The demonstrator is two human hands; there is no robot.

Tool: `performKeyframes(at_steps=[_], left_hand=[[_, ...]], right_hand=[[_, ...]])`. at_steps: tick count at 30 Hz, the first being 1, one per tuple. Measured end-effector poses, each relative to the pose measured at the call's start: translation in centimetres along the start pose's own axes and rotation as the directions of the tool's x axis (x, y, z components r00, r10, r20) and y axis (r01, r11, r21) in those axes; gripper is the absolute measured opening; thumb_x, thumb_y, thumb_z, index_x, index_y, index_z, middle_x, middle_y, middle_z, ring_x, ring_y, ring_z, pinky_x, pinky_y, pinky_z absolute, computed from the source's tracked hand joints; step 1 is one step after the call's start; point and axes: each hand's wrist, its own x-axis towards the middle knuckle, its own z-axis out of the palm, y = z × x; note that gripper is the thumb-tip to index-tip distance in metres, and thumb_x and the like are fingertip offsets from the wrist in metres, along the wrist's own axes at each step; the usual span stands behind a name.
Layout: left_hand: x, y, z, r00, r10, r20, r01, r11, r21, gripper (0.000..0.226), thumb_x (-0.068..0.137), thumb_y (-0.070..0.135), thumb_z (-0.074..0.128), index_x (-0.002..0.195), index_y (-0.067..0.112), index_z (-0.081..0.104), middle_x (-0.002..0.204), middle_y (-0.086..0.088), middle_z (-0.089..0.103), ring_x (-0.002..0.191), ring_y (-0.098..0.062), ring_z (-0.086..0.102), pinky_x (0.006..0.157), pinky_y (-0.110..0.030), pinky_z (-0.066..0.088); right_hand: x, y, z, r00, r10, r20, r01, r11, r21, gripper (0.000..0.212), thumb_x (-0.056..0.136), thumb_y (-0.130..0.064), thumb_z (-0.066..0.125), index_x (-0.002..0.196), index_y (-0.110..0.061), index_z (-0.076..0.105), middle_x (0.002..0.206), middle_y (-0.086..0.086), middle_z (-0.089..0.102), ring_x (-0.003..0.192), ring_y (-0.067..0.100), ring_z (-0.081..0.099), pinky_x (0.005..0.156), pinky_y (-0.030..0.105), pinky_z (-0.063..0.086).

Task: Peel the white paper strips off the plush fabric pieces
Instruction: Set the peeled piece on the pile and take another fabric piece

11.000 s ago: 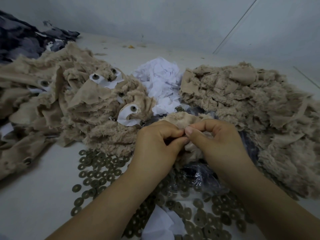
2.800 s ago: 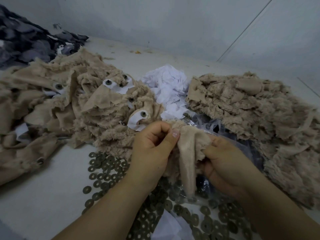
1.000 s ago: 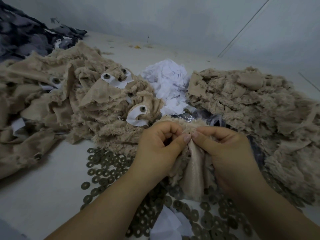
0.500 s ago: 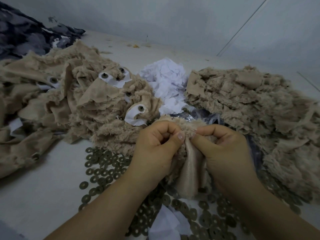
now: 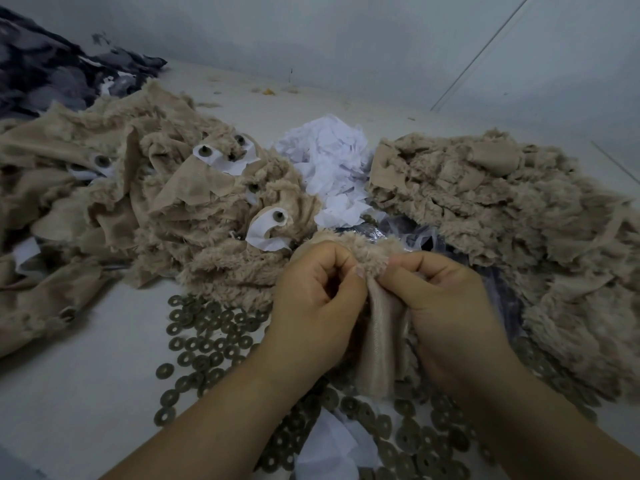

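Taking the white paper scrap heap [image 5: 329, 168] as landmark: tan plush piles crowd it, one to its left [image 5: 156, 209], one to its right [image 5: 502, 216]. In front of it, both hands [image 5: 315, 303] [image 5: 446, 306] and scattered washers [image 5: 207, 337] cover the tabletop. Bare tabletop [image 5: 79, 393] lies open toward the front left, and behind the heap up to the wall [image 5: 346, 39].

Two bare forearms, no sleeves, left hand [image 5: 317, 299] and right hand [image 5: 446, 306] ringless

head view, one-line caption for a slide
Both hands, left hand and right hand, pinch a tan plush piece above scattered washers.
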Motion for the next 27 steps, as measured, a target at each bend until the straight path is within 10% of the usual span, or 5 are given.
performKeyframes(at_steps=[7,12,22,27], left_hand=[[0.12,0.00,0.00,0.996,-0.071,0.049,0.074,0.996,-0.053,0.020,0.085,0.018,0.056,0.070,0.005,0.053,0.056,-0.002,0.048,0.046,-0.009,0.041,0.044,-0.023,0.034],[0.31,0.11,-0.03,0.998,-0.046,0.051,0.047,0.999,-0.013,0.037,0.082,0.035,0.072,0.076,0.003,0.053,0.067,-0.019,0.050,0.057,-0.029,0.045,0.049,-0.038,0.040],[0.58,-0.32,-0.35,0.977,-0.210,0.047,0.215,0.960,-0.178,0.026,0.091,0.030,0.054,0.072,0.013,0.061,0.062,-0.010,0.051,0.048,-0.014,0.044,0.043,-0.023,0.036],[0.45,-0.12,-0.01,0.975,-0.218,0.053,0.224,0.953,-0.202,0.030,0.090,0.032,0.053,0.080,0.005,0.061,0.083,-0.037,0.055,0.070,-0.047,0.053,0.066,-0.063,0.048]], right_hand=[[-0.37,-0.46,-0.06,0.979,-0.204,-0.011,0.197,0.956,-0.217,0.014,0.081,-0.017,0.079,0.076,-0.029,0.074,0.070,0.015,0.072,0.069,0.046,0.065,0.063,0.054,0.059],[-0.49,-0.48,-0.05,0.951,-0.308,0.012,0.298,0.909,-0.292,0.017,0.076,-0.020,0.078,0.072,-0.036,0.073,0.075,-0.007,0.075,0.072,0.019,0.073,0.063,0.037,0.063],[0.04,-0.36,-0.27,0.992,-0.123,0.042,0.127,0.985,-0.117,0.005,0.081,-0.014,0.080,0.085,-0.017,0.079,0.085,0.001,0.079,0.084,0.016,0.076,0.077,0.039,0.063],[0.22,-0.29,-0.32,0.999,-0.032,0.025,0.033,0.999,-0.043,0.005,0.079,-0.014,0.080,0.083,-0.018,0.079,0.085,0.007,0.078,0.083,0.025,0.076,0.080,0.048,0.061]])
